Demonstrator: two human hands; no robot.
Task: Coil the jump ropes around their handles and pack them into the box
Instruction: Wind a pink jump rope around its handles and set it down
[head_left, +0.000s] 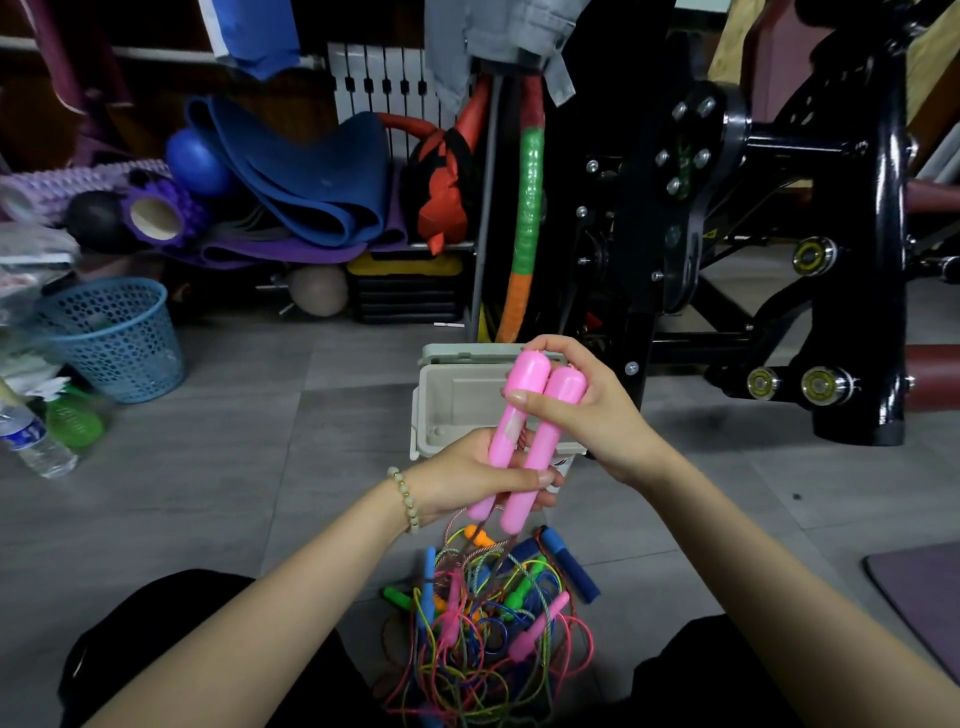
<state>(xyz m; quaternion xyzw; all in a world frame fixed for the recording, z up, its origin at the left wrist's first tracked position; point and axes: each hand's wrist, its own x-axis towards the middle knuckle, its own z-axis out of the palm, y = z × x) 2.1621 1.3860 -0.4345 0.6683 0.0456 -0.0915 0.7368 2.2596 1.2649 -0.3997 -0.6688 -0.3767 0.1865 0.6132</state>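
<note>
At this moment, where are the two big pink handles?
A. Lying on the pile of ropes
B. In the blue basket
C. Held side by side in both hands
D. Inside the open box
C: the pink handles stand side by side, with the left hand gripping their lower part and the right hand their upper part, in front of the box.

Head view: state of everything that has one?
pink handles: side by side, held in both hands, rope trailing down uncoiled
left hand: grips the handles' lower ends
right hand: grips the handles' upper ends
box: lid open, nothing visible inside
jump rope pile: tangled, uncoiled
blue basket: upright
</note>
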